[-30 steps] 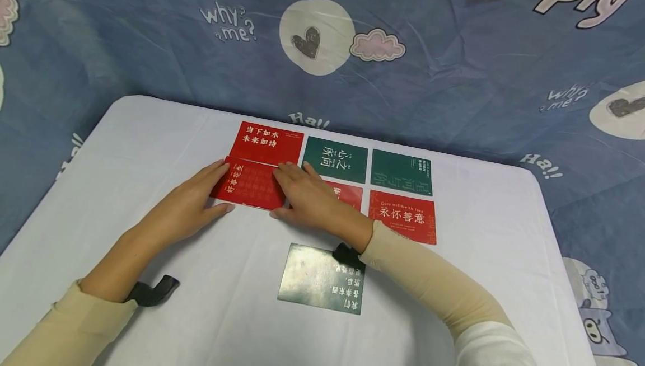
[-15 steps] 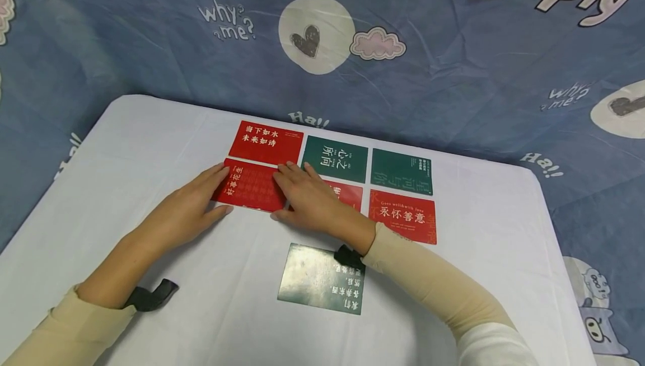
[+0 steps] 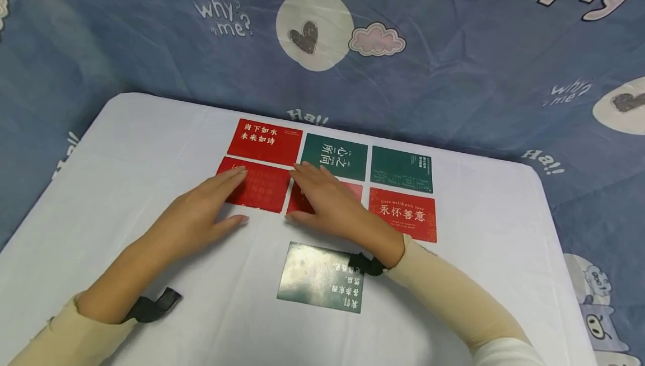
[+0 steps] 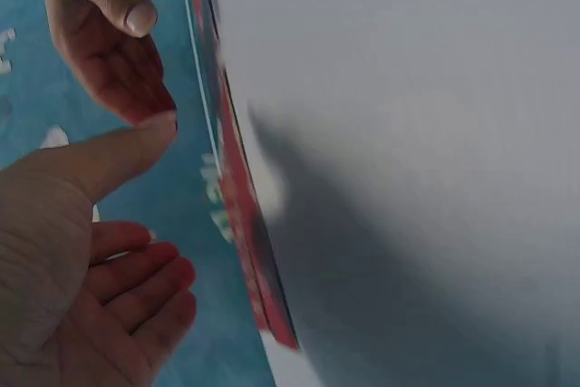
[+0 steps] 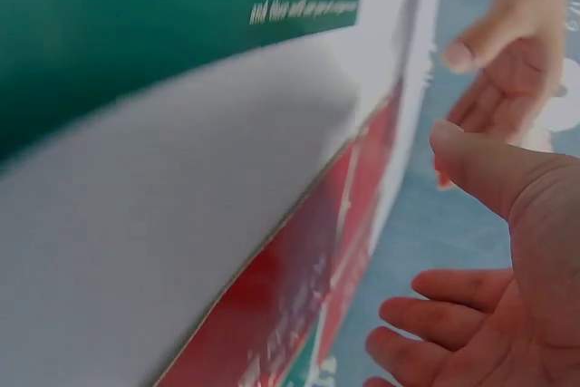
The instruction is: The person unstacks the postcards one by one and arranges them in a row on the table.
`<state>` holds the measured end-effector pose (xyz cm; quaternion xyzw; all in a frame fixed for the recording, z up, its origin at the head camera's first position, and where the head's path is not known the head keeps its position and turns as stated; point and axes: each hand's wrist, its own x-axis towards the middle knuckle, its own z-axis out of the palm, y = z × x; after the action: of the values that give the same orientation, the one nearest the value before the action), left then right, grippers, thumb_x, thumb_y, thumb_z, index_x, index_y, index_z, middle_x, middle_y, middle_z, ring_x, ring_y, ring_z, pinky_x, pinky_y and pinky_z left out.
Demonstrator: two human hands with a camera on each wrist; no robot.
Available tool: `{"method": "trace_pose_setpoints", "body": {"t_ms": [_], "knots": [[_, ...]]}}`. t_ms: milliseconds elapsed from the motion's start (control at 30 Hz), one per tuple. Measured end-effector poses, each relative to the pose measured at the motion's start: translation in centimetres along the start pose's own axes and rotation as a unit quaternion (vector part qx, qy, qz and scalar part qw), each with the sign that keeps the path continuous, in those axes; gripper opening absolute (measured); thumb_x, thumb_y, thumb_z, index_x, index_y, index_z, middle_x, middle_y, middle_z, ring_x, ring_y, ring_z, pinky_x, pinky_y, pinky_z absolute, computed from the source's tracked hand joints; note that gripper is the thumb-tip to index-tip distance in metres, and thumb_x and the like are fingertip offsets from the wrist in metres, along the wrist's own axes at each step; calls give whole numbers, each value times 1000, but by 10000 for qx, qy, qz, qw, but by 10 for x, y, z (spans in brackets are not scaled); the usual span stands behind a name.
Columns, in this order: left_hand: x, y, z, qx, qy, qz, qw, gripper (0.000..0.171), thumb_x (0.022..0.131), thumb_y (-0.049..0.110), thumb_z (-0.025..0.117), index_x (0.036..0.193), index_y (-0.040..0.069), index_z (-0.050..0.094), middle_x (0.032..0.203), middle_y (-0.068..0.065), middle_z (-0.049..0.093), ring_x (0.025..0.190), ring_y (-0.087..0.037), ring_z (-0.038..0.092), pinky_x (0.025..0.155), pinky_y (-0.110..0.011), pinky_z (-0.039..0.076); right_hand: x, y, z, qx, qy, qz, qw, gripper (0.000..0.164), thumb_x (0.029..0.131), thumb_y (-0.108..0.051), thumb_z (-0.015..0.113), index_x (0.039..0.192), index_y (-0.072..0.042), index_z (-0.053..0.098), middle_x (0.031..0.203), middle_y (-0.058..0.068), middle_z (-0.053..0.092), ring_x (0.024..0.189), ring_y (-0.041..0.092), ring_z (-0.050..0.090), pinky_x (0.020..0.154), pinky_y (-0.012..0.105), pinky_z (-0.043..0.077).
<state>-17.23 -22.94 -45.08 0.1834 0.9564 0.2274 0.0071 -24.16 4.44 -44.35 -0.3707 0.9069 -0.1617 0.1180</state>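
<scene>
My left hand (image 3: pixel 196 215) hovers at the left end of a red card (image 3: pixel 262 187) with pale print, partly covering it in the head view. Its fingers are straight and the thumb is spread. My right hand (image 3: pixel 337 203), fingers also extended, hides much of the neighbouring red card (image 3: pixel 299 200). In both wrist views, no finger touches a card: the left wrist view has my left hand (image 4: pixel 54 260) apart from the red cards (image 4: pixel 240 197), and the right wrist view has my right hand (image 5: pixel 535 251) likewise apart. Neither hand holds anything.
Behind lie a red card (image 3: pixel 264 148) and two green cards (image 3: pixel 335 156). Another red card (image 3: pixel 403 215) ends the front row at right. A glossy dark green card (image 3: pixel 312 276) lies alone nearer me on the white tabletop (image 3: pixel 227 310). Blue printed cloth (image 3: pixel 166 47) hangs behind.
Both hands have come off the left front red card and moved right. That card has shifted slightly until it sits flat beside its neighbours, a narrow gap below the upper red card.
</scene>
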Motion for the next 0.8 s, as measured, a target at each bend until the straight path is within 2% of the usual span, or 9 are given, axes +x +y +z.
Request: {"method": "trace_pose_setpoints", "body": {"t_ms": [133,267,333,600,800], "knots": [[-3,19,7,9,-168,487,9987,91,83,25,91,157,1,45,161,-16,44,145,-37,45,108,-58,48,-28,1,-6,184,219,-42,9996,89,88,-45,83,159,-9,44,162,6,46,153,24,35,126,39,25],[-10,36,20,18,-310,975,9947,93,80,30,92,156,1,46,160,-15,46,144,-35,47,110,-55,48,-60,-2,-9,220,365,-68,9991,84,85,-44,86,154,-10,52,153,6,55,143,23,50,113,43,46],[-13,44,25,22,-382,1132,9928,95,79,31,94,156,1,46,159,-15,48,144,-35,47,110,-54,48,-76,-4,-9,189,348,-50,9992,82,85,-45,86,152,-10,54,150,6,58,140,23,53,108,44,51],[-22,65,47,-158,-870,1272,9879,102,71,33,99,154,1,48,153,-14,53,143,-33,49,111,-50,48,-131,-5,10,-40,58,249,9997,78,84,-49,87,145,-9,61,138,5,65,126,22,60,96,40,59],[-25,66,54,-220,-1027,1264,9864,103,69,32,100,154,3,50,154,-12,54,143,-32,49,110,-49,49,-150,-4,21,-260,122,289,9992,84,78,-49,92,143,-6,61,135,4,64,127,21,57,100,39,57]]}}
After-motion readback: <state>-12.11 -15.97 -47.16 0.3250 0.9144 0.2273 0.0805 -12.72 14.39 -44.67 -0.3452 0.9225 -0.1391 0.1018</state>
